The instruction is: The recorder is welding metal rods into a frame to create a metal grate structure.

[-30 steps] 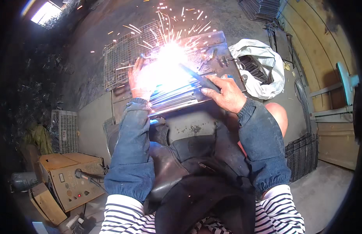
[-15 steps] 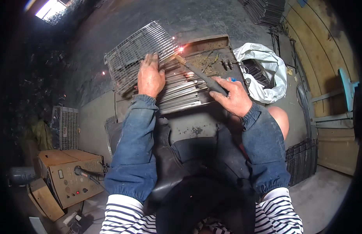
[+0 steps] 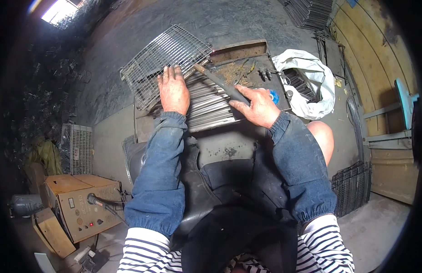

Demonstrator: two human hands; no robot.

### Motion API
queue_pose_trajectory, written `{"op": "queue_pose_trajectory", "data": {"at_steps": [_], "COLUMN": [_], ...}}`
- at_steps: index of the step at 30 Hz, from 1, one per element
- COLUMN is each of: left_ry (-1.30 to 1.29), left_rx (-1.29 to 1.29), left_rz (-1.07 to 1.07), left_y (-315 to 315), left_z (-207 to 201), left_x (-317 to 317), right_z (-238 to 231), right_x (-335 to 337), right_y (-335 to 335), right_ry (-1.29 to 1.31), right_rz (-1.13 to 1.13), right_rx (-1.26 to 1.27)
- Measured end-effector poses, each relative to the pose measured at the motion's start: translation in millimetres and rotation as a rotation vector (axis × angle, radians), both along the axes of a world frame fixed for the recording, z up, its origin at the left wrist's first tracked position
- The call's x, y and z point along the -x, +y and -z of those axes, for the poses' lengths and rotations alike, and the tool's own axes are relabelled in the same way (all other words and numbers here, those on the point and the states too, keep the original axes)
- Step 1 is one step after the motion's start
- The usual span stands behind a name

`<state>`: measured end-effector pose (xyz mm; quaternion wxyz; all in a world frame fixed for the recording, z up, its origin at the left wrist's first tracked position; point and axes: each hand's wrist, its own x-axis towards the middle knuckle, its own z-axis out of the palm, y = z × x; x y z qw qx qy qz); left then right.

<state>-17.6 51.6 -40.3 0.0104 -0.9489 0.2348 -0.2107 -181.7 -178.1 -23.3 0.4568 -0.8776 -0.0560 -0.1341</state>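
The right hand grips the long torch, pointing forward-left. The flat left hand touches the wire rack. The red glow is gone.

Left hand lies palm down, fingers extended forward. Right hand, back uppermost, is curled in a grip, thumb pointing left. Left forearm runs nearly straight forward; right forearm slants inward. Hands are well apart. Right knee is bare.
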Motion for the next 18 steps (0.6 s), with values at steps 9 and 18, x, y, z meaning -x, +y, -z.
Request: {"op": "queue_pose_trajectory", "data": {"at_steps": [9,18], "left_ry": [0.004,0.039], "left_rx": [0.014,0.040], "left_rz": [-0.003,0.065], "left_y": [-0.4,-1.1], "left_z": [-0.3,-3.1], "left_x": [0.6,3.9], "right_z": [6.6,4.7], "right_x": [-4.2,-3.5], "right_y": [-0.3,-0.1], "right_ry": [-0.005,0.002], "right_rz": [-0.013,-0.015], "right_rx": [0.007,-0.015]}}
